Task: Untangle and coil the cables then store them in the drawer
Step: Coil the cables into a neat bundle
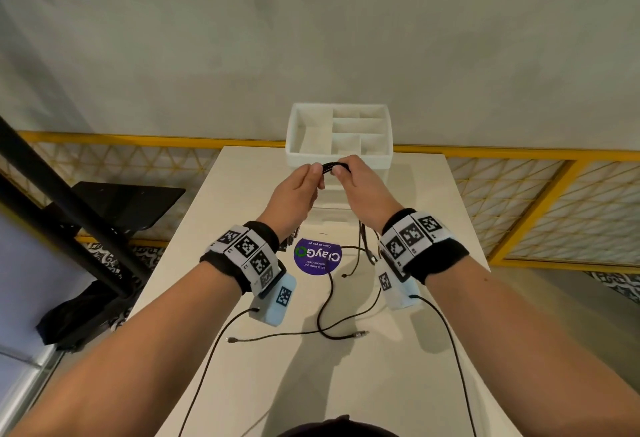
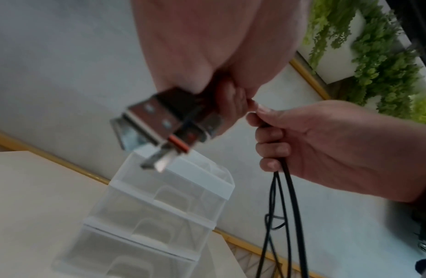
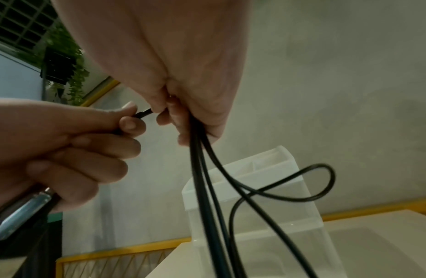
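Note:
Both hands are raised over the table in front of the white drawer unit [image 1: 339,159]. Between them runs a short stretch of black cable [image 1: 329,164]. My left hand [image 1: 317,173] pinches the cable [image 3: 142,113] with thumb and forefinger, and its lower fingers curl round a metal-pronged plug [image 2: 159,129]. My right hand [image 1: 341,169] grips several strands of the same cable [image 3: 204,169], which hang below it in loops [image 2: 288,188]. More thin black cables [image 1: 325,319] lie crossed on the table under my wrists.
The drawer unit [image 2: 159,206] has stacked translucent drawers, all pushed in, and a divided tray on top [image 1: 360,125]. A purple round sticker [image 1: 317,256] sits mid-table. A black stand [image 1: 114,208] is at the left, a yellow-framed railing [image 1: 519,152] behind.

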A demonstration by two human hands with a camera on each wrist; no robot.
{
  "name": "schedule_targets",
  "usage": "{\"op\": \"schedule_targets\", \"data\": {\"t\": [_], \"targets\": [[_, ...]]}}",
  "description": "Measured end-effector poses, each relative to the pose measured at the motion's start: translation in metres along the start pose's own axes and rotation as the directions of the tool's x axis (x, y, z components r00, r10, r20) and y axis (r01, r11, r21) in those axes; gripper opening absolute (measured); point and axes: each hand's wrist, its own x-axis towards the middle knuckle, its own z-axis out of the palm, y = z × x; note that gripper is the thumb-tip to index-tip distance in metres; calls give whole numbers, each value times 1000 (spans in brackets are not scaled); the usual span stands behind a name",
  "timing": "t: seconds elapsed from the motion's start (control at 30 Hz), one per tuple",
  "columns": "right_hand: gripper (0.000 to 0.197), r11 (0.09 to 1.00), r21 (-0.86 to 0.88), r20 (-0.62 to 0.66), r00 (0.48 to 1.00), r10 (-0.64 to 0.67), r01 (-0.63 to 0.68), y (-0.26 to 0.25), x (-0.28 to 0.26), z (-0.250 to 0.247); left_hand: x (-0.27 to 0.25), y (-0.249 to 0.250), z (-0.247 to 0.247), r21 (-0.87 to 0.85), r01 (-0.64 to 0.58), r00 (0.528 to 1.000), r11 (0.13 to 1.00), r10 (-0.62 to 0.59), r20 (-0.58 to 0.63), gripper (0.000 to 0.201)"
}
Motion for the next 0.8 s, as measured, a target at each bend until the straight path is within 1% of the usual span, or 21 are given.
{"op": "schedule_targets", "data": {"t": [0.07, 0.13, 0.2, 0.23, 0.3, 0.37, 0.4, 0.47, 0.53, 0.6, 0.67, 0.7, 0.73, 0.8], "targets": [[27, 999, -33, 17, 1000, 6, -6, -1, 4, -4, -2, 2, -3, -150, 84, 992, 985, -68, 109, 36], [27, 999, -35, 21, 1000, 15, -14, -2, 8, -8, -3, 1, -8, -280, 178, 967, 943, -115, 227, 37], [25, 999, 8, 3, 999, 32, -32, -3, 10, -14, -6, -1, -10, -318, 218, 944, 923, -117, 307, 37], [23, 998, 43, -12, 999, 39, -39, -3, 11, -16, -8, -2, -10, -314, 225, 938, 922, -118, 327, 36], [19, 992, 118, -26, 998, 57, -54, -5, 14, -18, -11, -4, -7, -268, 220, 943, 938, -134, 303, 36], [17, 968, 233, -11, 995, 103, -98, -8, 15, -15, -13, -3, -1, -189, 190, 965, 963, -148, 215, 36], [18, 941, 315, -1, 991, 135, -128, -11, 15, -13, -12, -3, 2, -140, 159, 977, 977, -135, 168, 34], [20, 851, 497, 13, 982, 188, -170, -17, 16, -9, -10, -1, 6, -9, 93, 989, 996, -91, 118, 27], [25, 755, 629, 19, 974, 225, -187, -22, 17, -7, -7, 0, 8, 98, 46, 989, 994, -59, 136, 33], [27, 661, 720, 32, 962, 272, -211, -25, 18, -4, -3, 1, 9, 168, 28, 986, 985, -55, 156, 42], [26, 578, 778, 61, 945, 323, -247, -28, 18, -3, -1, 3, 9, 220, 26, 985, 975, -62, 160, 38], [26, 570, 779, 65, 938, 340, -261, -28, 19, -3, -1, 4, 9, 229, 24, 983, 973, -64, 170, 33], [26, 588, 761, 65, 935, 350, -273, -29, 18, -4, -1, 5, 9, 231, 21, 981, 973, -64, 182, 29], [25, 625, 725, 76, 935, 347, -290, -28, 19, -5, -2, 7, 11, 227, 0, 979, 974, -46, 201, 28]]}}
